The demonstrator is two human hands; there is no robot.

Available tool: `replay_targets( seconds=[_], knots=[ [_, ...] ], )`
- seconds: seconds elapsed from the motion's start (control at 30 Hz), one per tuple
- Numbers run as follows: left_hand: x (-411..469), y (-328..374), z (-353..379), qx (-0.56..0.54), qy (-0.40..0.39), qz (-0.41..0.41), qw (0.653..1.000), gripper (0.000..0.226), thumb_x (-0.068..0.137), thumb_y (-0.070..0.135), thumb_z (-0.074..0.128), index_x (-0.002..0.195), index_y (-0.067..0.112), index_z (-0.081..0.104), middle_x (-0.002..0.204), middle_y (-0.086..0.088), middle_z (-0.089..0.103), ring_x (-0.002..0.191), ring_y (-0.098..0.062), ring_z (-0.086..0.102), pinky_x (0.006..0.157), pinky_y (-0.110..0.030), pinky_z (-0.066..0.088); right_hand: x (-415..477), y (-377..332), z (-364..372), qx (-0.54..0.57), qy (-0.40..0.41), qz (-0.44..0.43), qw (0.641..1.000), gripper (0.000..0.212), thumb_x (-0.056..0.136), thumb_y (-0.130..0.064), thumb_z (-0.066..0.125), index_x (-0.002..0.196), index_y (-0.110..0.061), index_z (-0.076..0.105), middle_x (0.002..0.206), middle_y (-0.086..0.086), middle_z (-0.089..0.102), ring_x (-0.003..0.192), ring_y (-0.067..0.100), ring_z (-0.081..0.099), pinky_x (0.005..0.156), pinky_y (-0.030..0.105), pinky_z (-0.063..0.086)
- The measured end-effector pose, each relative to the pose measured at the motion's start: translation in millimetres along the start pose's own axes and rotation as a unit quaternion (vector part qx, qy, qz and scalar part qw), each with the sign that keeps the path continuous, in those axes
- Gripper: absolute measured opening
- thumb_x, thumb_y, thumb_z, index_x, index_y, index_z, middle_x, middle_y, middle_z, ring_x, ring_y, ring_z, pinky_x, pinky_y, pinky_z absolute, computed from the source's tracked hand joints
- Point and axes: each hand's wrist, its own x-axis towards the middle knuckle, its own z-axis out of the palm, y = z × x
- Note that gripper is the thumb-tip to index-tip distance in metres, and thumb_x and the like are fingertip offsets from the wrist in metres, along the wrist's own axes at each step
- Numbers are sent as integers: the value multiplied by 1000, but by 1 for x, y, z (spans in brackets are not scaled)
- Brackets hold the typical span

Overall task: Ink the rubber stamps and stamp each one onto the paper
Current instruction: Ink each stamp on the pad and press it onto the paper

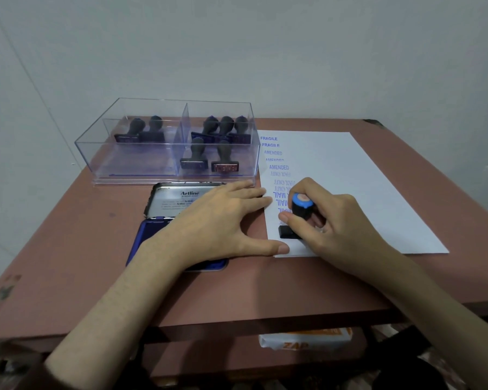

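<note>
My right hand grips a black rubber stamp with a blue cap, its base pressed flat on the white paper near the lower left corner. A column of blue prints runs down the paper's left side: FRAGILE, AMENDED, FAX OUT, MAIL. My left hand lies flat, fingers apart, over the open blue ink pad, fingertips and thumb touching the paper's left edge. The pad's lid stands open behind. Several more stamps stand in a clear two-part plastic box, two in its left part.
Everything rests on a small reddish-brown table against a pale wall. The table's front edge is close to me. Below it a lower shelf holds a white and orange packet.
</note>
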Motion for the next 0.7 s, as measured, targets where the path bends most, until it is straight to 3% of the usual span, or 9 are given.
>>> replay_targets(
  seconds=[0.1,0.33,0.7],
  knots=[
    [0,0,0,-1,1,-1,1000,102,56,86,39,141,29,35,150,14,29,139,-1,13,106,-14,2,0,0,1,-6,2,-5,1000,19,82,-23,60,83,-25,41,57,7,52,54,21,43,51,18,35],
    [0,1,-1,-2,-9,-1,1000,92,67,76,55,142,28,34,151,14,27,140,-2,12,106,-14,2,-1,1,0,-9,1,-5,1000,21,82,-23,60,82,-25,39,55,8,48,51,17,38,49,14,31],
    [-1,2,-3,-5,-17,-8,1000,90,68,73,54,143,27,34,151,12,27,140,-2,13,109,-17,5,-3,-2,0,-10,-9,-10,1000,18,85,-30,58,85,-25,41,64,4,54,57,19,45,51,18,36]
  ],
)
